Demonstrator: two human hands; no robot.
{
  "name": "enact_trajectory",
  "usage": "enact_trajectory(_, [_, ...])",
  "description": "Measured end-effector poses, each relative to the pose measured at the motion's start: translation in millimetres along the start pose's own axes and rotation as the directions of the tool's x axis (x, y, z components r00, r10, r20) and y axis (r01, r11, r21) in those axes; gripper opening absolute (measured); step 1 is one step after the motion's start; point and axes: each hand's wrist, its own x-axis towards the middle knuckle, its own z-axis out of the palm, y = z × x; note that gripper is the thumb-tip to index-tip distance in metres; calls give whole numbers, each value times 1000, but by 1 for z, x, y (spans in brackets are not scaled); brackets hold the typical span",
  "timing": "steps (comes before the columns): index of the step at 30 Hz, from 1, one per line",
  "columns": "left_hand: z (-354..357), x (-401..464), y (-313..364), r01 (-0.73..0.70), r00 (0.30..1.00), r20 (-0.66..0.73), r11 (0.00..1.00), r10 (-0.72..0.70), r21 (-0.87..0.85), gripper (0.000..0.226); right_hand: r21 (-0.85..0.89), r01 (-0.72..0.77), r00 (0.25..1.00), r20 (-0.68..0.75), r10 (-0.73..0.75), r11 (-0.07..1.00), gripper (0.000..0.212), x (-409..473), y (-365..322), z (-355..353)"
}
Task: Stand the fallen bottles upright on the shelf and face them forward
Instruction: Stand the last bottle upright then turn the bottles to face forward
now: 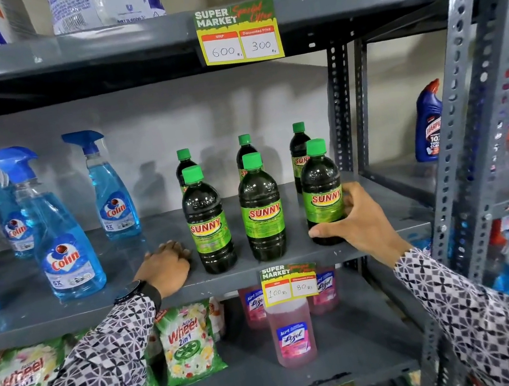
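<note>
Several dark Sunny bottles with green caps stand upright in two rows on the grey middle shelf (96, 309). The front row holds a left bottle (207, 225), a middle bottle (261, 212) and a right bottle (322, 194), all with labels facing me. Three more stand behind them, including the back left bottle (185, 167). My right hand (353, 223) wraps the lower part of the front right bottle, thumb in front and fingers behind. My left hand (165, 266) rests palm down on the shelf, just left of the front left bottle, holding nothing.
Blue Colin spray bottles (59, 234) stand on the left of the same shelf. A price tag (289, 283) hangs from the shelf's front edge. Pink Lizol bottles (291, 332) and Wheel packets (187, 340) fill the shelf below. A perforated steel upright (476, 106) borders the right.
</note>
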Motion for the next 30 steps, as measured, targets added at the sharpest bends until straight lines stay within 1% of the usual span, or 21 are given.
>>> enact_trajectory(4, [-2,-3,3,2,1000,-3,1000,-2,2,41,24,2,1000,26,-3,1000,91,-8,-5,-3])
enact_trajectory(6, [-2,-6,4,17,999,-33,999,-18,-32,37,57,12,999,30,-13,998,93,-16,-9,-4])
enact_trajectory(7, [-3,-8,5,36,997,-73,997,-41,-72,36,47,30,999,-35,-29,998,90,-21,-8,-4])
enact_trajectory(8, [-4,-11,5,55,988,-133,990,-72,-127,34,18,57,988,-143,-54,998,82,-27,-8,-3])
enact_trajectory(10, [-5,-19,3,47,950,-280,949,-140,-313,34,-25,150,919,-367,-148,988,48,-42,-15,3])
enact_trajectory(11, [-5,-24,3,4,925,-339,895,-173,-446,34,-41,203,885,-420,-201,978,31,-51,-23,9])
enact_trajectory(12, [-4,-29,2,-56,912,-359,808,-198,-587,36,-61,243,876,-416,-246,968,18,-59,-32,18])
enact_trajectory(13, [-4,-33,2,-114,920,-336,684,-201,-720,39,-90,278,884,-365,-291,956,10,-66,-42,29])
enact_trajectory(14, [-4,-37,3,-151,945,-283,549,-164,-822,43,-126,312,899,-281,-336,942,8,-72,-50,43])
enact_trajectory(15, [-5,-42,4,-165,971,-224,441,-87,-882,47,-157,343,911,-182,-369,926,10,-78,-57,60])
enact_trajectory(16, [-9,-47,5,-168,984,-180,385,4,-908,51,-169,359,923,-82,-376,918,18,-82,-64,78])
enact_trajectory(17, [-12,-50,8,-176,984,-153,366,90,-914,54,-156,353,935,14,-355,923,29,-86,-70,94])
enact_trajectory(19, [-18,-52,15,-209,970,-142,387,195,-898,61,-160,321,944,135,-301,934,51,-91,-78,120])
enact_trajectory(20, [-20,-52,17,-222,965,-142,405,220,-887,65,-192,307,947,160,-279,932,59,-90,-82,130])
enact_trajectory(22, [-26,-52,23,-220,968,-142,436,205,-872,70,-243,285,955,160,-251,927,68,-87,-88,145])
enact_trajectory(25, [-29,-52,25,-232,970,-163,473,183,-850,67,-230,238,968,137,-211,944,65,-79,-97,158])
enact_trajectory(27, [-31,-50,17,-241,968,-176,485,176,-840,62,-187,196,976,132,-173,963,60,-72,-100,165])
enact_trajectory(30, [-32,-51,-4,-252,965,-181,490,189,-835,59,-92,183,974,154,-168,979,56,-64,-100,176])
